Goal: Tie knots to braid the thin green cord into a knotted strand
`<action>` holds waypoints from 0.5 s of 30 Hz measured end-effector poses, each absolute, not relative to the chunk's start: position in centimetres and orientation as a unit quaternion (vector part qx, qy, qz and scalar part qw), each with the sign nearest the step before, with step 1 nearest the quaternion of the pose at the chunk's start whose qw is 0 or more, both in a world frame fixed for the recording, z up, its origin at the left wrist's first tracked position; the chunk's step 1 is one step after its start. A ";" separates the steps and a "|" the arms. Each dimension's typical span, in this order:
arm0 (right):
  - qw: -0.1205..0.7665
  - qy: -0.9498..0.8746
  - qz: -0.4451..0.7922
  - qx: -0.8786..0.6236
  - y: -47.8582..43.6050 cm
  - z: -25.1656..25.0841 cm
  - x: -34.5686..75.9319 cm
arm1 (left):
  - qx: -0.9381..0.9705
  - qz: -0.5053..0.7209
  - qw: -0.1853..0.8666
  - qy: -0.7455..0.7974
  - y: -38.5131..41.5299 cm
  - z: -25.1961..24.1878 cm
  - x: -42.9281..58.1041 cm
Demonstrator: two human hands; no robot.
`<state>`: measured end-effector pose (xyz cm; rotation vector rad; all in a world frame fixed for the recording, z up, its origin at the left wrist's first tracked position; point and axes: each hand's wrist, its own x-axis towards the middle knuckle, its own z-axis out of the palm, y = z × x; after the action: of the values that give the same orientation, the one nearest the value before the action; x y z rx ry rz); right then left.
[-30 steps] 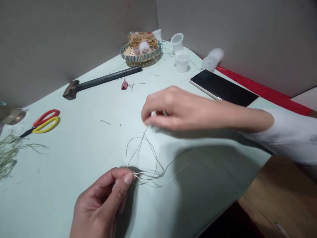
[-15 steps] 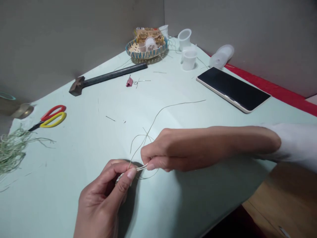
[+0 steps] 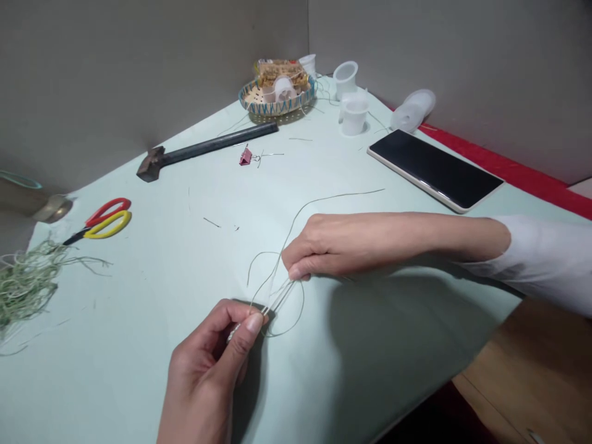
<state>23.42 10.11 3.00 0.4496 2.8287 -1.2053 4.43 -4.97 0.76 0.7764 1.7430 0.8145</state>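
Both hands closed: your left hand [image 3: 206,370] pinches two pale fibre strands [image 3: 280,297], your right hand [image 3: 340,243] pinches their far end.

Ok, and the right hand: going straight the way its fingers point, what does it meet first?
Probably the looped fibre strand just past the right hand, though depth is unclear. Much further on lies the bundle of green fibres.

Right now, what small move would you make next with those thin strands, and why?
I'd probably draw the thin fibre strands gently tighter with the right hand. The left hand pinches them at one end, the right hand holds them a short way along, and a long loose strand curves away slack, so a small, even pull seems safest against tangling.
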 end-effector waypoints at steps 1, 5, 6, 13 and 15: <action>-0.004 0.924 -0.341 0.172 9.9 2.9 23.5 | 0.316 0.346 0.509 0.722 -4.9 0.7 4.4; -0.105 0.952 -0.108 0.265 8.0 2.5 23.3 | 0.304 0.368 0.511 0.715 -4.7 0.8 4.3; -0.120 0.957 -0.088 0.249 7.3 2.3 23.1 | 0.303 0.372 0.510 0.714 -4.7 0.9 4.3; -0.077 0.990 -0.103 0.064 3.8 0.7 21.7 | 0.298 0.392 0.505 0.709 -4.7 0.9 4.3; -0.082 0.987 -0.126 0.060 3.6 0.6 21.8 | 0.293 0.387 0.513 0.708 -4.7 1.0 4.3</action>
<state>21.75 3.60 0.61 0.1998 3.2728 -0.4167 4.32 -4.65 0.97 0.7055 1.7027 0.9316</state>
